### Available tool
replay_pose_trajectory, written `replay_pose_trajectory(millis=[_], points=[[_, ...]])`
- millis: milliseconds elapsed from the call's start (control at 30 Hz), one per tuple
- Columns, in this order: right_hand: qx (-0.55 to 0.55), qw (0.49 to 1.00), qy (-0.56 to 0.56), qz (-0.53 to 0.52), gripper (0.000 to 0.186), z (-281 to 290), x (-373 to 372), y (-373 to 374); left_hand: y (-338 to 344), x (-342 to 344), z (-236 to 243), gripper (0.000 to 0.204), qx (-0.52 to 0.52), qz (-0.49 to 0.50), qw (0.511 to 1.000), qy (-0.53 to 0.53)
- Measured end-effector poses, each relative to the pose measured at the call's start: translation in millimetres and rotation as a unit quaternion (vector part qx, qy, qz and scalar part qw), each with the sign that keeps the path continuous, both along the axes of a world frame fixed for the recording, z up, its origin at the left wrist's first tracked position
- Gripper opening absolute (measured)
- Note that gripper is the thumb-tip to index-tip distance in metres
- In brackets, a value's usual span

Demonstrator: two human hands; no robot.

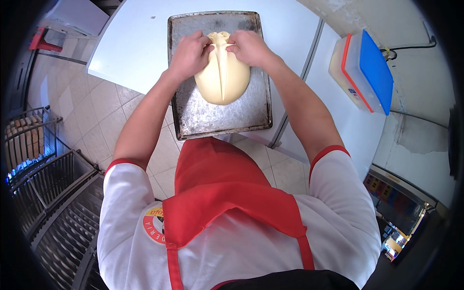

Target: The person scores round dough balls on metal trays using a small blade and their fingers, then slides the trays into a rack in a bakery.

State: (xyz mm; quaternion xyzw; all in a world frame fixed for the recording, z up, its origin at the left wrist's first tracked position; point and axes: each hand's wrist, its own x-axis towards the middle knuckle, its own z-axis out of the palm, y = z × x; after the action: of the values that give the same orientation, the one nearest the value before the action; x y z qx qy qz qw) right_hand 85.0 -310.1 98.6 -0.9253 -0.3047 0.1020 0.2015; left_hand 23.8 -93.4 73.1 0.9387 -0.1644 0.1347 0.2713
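Observation:
A large smooth lump of pale yellow dough (222, 82) rests on a worn metal baking tray (212, 121). A long crease runs down the middle of the dough, and its far end is bunched and wrinkled. At that far end, my left hand (194, 52) pinches the left side of the dough with curled fingers. Opposite it, my right hand (247, 47) grips the right side in the same way, thumb pointing inward. Some fingertips of both hands are hidden by the dough and the hands themselves.
The tray lies on a white table (130, 43), its near end reaching the table's front edge. To the right stands a clear plastic box with a blue lid (376, 72). Dark metal racks (63, 227) are at the lower left, one holding bread (25, 137).

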Motion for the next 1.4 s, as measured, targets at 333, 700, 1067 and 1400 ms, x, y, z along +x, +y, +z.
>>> replay_pose_trajectory(millis=[333,700,1067,1400], points=[[0.035,0.998,-0.031,0.030,0.042,22,-44,-28,9,-51,21,0.042,-0.113,0.008,0.989,0.094],[0.063,0.997,-0.036,-0.035,0.026,-1,-58,-13,-16,-57,1,0.025,-0.035,0.083,0.996,-0.002],[0.067,0.989,-0.134,-0.013,0.025,-3,-110,-27,-25,-102,-1,0.027,0.006,0.063,0.998,0.008],[0.169,0.979,-0.093,-0.066,0.029,-14,-127,-35,-38,-129,-3,0.028,-0.193,0.146,0.969,0.050]])
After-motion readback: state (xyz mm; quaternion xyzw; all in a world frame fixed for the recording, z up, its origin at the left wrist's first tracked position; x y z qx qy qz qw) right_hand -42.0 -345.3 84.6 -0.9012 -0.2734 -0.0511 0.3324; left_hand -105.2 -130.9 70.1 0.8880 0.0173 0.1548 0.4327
